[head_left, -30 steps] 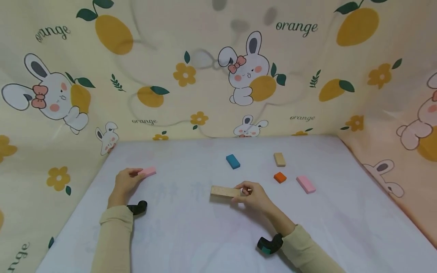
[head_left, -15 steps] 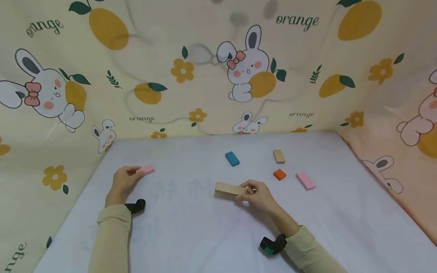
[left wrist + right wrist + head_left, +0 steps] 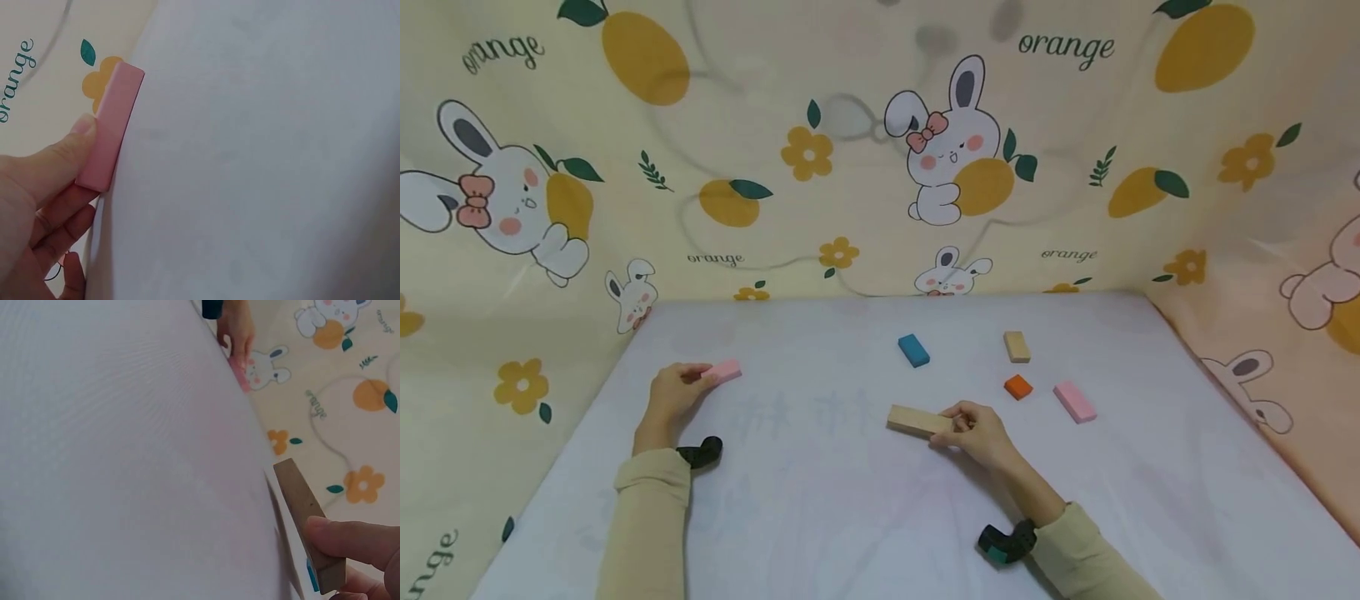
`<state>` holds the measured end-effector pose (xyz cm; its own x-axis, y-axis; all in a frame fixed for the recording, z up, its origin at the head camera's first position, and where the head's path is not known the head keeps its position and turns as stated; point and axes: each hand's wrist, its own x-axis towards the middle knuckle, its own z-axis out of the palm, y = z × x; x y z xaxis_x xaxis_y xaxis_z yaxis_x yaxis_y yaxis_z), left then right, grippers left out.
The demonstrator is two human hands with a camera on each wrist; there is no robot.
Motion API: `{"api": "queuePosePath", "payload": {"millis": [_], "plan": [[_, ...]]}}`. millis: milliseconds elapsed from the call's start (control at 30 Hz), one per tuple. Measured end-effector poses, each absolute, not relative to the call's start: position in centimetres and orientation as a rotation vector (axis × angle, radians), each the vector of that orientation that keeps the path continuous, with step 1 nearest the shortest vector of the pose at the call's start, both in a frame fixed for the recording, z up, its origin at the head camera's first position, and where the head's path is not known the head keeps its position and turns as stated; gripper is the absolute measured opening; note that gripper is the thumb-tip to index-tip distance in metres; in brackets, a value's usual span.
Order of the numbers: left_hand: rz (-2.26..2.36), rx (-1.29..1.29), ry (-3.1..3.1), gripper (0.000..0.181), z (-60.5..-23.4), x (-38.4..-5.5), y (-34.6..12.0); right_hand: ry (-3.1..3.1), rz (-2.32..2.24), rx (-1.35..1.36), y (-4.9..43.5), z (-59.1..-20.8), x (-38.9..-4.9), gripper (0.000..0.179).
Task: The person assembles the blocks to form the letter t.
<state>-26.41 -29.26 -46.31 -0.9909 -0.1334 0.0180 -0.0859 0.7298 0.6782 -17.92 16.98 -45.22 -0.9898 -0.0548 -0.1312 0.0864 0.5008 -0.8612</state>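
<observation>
My left hand [image 3: 676,396] pinches a pink block [image 3: 724,372] by its near end, at the left of the table in the head view. The left wrist view has the thumb on one long side of this block, its far end sticking out. Near the middle, my right hand [image 3: 977,435] grips one end of a long plain wooden block [image 3: 917,421], which points left. The right wrist view shows my thumb on this wooden block [image 3: 305,506], and a shadow beside it on the white cloth. The block looks slightly raised. Fingers under it are partly hidden.
Beyond my right hand lie a blue block [image 3: 913,351], a small tan block [image 3: 1017,347], an orange block [image 3: 1018,387] and a second pink block [image 3: 1075,402]. A printed curtain [image 3: 850,217] borders the white table [image 3: 820,517] at the back and sides.
My right hand has shifted to the right with the wooden block. The left hand stays in nearly the same spot, still pinching the pink block. The head view has tilted slightly.
</observation>
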Motion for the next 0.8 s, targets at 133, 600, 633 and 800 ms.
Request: {"api": "queuePosePath", "payload": {"millis": [133, 600, 633, 800], "plan": [[-1.126, 0.161, -2.843, 0.041, -46.6, -26.3, -28.8, 2.613, -1.491, 0.075, 17.2, -45.4, -17.7, 0.039], [-1.097, 0.18, -2.861, 0.044, -46.4, -26.4, -29.0, 2.685, -1.415, 0.086, 17.0, -45.7, -17.8, 0.037], [-1.1, 0.183, -2.865, 0.044, -46.3, -26.4, -29.1, 2.698, -1.397, 0.083, 16.9, -45.6, -17.8, 0.037], [-1.123, 0.196, -2.877, 0.045, -46.2, -26.3, -29.2, 2.79, -1.204, 0.063, 16.4, -45.2, -17.5, 0.039]]}}
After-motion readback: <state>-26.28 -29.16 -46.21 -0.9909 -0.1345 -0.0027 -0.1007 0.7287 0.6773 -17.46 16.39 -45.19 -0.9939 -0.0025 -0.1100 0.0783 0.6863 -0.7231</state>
